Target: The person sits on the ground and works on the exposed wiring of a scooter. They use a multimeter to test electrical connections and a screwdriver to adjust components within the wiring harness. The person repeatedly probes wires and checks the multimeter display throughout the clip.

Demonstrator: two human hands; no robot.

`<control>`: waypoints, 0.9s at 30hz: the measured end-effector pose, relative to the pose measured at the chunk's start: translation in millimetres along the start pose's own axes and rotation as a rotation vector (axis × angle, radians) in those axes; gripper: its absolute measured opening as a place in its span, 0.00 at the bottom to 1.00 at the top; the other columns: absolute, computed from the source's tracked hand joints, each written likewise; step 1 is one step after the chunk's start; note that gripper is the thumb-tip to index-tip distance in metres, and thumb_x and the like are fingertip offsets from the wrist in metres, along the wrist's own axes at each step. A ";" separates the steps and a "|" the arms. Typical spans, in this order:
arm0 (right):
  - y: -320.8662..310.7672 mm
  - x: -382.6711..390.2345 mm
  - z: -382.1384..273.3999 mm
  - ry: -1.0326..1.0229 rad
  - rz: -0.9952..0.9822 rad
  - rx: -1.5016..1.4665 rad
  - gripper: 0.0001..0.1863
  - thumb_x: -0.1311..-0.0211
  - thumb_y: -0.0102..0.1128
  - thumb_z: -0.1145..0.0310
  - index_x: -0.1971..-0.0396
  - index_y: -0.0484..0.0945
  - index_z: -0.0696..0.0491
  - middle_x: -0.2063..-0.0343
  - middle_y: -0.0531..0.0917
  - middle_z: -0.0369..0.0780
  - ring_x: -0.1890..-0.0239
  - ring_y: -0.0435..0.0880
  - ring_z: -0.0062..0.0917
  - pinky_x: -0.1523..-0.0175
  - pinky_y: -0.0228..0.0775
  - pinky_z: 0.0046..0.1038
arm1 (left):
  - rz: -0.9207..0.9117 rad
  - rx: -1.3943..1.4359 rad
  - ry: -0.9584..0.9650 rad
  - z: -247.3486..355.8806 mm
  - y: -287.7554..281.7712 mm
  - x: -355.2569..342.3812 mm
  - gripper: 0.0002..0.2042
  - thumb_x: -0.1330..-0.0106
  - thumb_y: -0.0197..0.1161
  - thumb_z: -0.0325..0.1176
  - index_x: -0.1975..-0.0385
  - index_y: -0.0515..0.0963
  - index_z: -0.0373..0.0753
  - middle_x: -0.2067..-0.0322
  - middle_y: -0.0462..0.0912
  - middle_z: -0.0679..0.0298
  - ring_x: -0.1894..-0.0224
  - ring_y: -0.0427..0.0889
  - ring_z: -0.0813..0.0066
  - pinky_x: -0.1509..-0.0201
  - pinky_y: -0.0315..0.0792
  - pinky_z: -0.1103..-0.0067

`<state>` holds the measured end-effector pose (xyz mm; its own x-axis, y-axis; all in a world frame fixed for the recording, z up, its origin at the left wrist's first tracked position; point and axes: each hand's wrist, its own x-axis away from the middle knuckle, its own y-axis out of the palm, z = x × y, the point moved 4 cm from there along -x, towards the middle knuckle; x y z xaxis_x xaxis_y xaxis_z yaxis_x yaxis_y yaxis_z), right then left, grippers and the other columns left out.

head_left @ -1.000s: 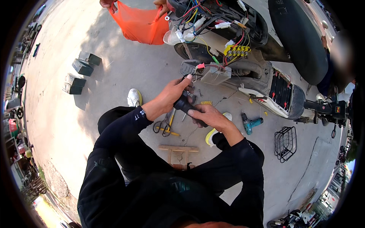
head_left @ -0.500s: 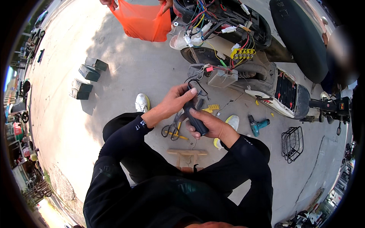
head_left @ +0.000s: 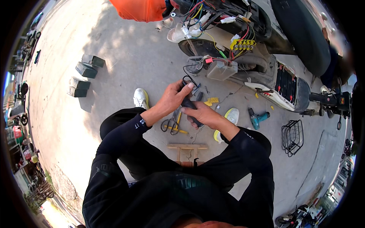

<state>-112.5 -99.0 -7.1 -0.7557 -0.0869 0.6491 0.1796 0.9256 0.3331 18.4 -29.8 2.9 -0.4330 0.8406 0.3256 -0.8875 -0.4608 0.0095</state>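
While my right hand (head_left: pixel 205 114) wraps the near end of a black tube (head_left: pixel 188 103), my left hand (head_left: pixel 174 97) is closed around its far end, where a black wire (head_left: pixel 192 79) loops out past my thumb. The tube slants in the air between me and the scooter (head_left: pixel 268 72). To its left, scissors (head_left: pixel 175 116) lie over a yellow tool (head_left: pixel 184 132); to its right, a yellow strip (head_left: pixel 213 100) lies beyond my shoe (head_left: pixel 232 115). Farther right are a drill (head_left: pixel 259 118) and a basket (head_left: pixel 292 137). A stool (head_left: pixel 187 146) is near, between my legs. Beyond my hands, a grey box (head_left: pixel 222 71) sits by the scooter, with a yellow block (head_left: pixel 243 45) and loose cables (head_left: pixel 216 21) past it. Four dark boxes (head_left: pixel 86 70) stand far left, and an orange bag (head_left: pixel 142 9) shows at the far edge
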 end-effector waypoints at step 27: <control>-8.0 -2.4 6.2 -0.103 0.233 0.664 0.29 0.42 0.66 0.47 0.60 0.77 0.62 0.70 0.84 0.52 0.64 0.85 0.46 0.57 0.74 0.40 | 0.149 -0.063 -0.134 -25.0 6.2 11.7 0.19 0.24 0.55 0.46 0.64 0.77 0.32 0.72 0.79 0.67 0.67 0.73 0.82 0.60 0.69 0.81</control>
<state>-116.0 -104.0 -15.6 -0.8058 0.1452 0.5741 -0.0533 0.9478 -0.3145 3.9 -15.7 -16.8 -0.5390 0.7174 0.4415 -0.8252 -0.5549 -0.1057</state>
